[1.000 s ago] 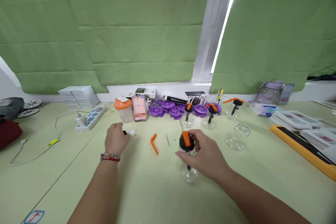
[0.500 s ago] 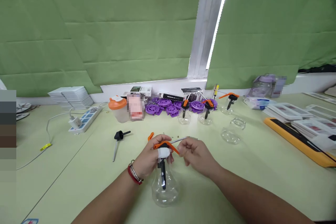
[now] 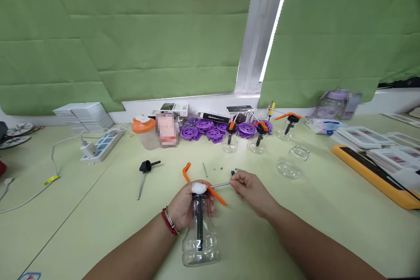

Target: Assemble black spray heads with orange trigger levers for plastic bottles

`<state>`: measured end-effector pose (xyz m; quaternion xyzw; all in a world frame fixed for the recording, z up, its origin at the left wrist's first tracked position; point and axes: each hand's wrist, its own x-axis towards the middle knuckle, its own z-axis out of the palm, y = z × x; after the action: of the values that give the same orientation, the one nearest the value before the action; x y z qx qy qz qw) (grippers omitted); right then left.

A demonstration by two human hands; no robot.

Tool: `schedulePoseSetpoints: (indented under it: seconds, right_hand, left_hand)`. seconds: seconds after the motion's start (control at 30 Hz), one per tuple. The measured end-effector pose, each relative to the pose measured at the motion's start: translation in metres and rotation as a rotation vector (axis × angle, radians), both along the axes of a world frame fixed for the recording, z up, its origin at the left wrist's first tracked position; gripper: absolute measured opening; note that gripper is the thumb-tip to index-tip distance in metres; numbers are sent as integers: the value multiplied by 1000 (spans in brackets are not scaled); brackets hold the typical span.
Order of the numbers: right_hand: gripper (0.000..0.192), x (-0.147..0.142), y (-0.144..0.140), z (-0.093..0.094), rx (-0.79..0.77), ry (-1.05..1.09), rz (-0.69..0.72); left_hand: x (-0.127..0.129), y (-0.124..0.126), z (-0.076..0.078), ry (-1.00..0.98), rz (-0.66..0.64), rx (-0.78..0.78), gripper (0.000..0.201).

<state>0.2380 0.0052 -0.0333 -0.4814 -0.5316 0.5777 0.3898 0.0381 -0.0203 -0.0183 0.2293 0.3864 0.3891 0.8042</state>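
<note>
While the left hand (image 3: 187,203) wraps its fingers around the neck of a clear bottle (image 3: 199,238) standing near the front edge of the tabletop (image 3: 98,210), the right hand (image 3: 251,188) pinches the tip of the thin metal nozzle (image 3: 220,184) that juts from the bottle's pump head (image 3: 199,188), with an orange trigger (image 3: 216,194) hanging below. Fitting the sprayer head looks like the step in hand; the next move likely calls for a steady bottle and a careful, straight pull or twist on the nozzle. A loose orange lever (image 3: 186,170) lies just behind.
</note>
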Motion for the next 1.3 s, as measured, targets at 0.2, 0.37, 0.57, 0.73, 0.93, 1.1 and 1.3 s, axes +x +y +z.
schedulePoseSetpoints:
  seconds: [0.2, 0.37, 0.57, 0.73, 0.93, 1.1, 1.3]
  right_hand:
    - [42, 0, 3, -11, -163, 29, 71]
    - [37, 0, 3, -16, -147, 117, 81]
    - [36, -2, 6, -18, -158, 145, 45]
    - [42, -2, 8, -22, -218, 102, 46]
    - [33, -1, 9, -21, -160, 221, 38]
    - [40, -1, 10, -24, -219, 175, 21]
    - [25, -1, 8, -21, -4, 117, 24]
  left_hand:
    - [-4, 6, -9, 42, -5, 11, 17]
    - [-6, 7, -6, 57, -5, 13, 15]
    - [-8, 9, -10, 64, -8, 36, 15]
    - [-7, 9, -11, 53, -8, 45, 15]
    - [-7, 9, -9, 63, -9, -7, 15]
    - [-9, 9, -13, 61, -13, 16, 15]
    - [-10, 9, -10, 57, -24, 6, 15]
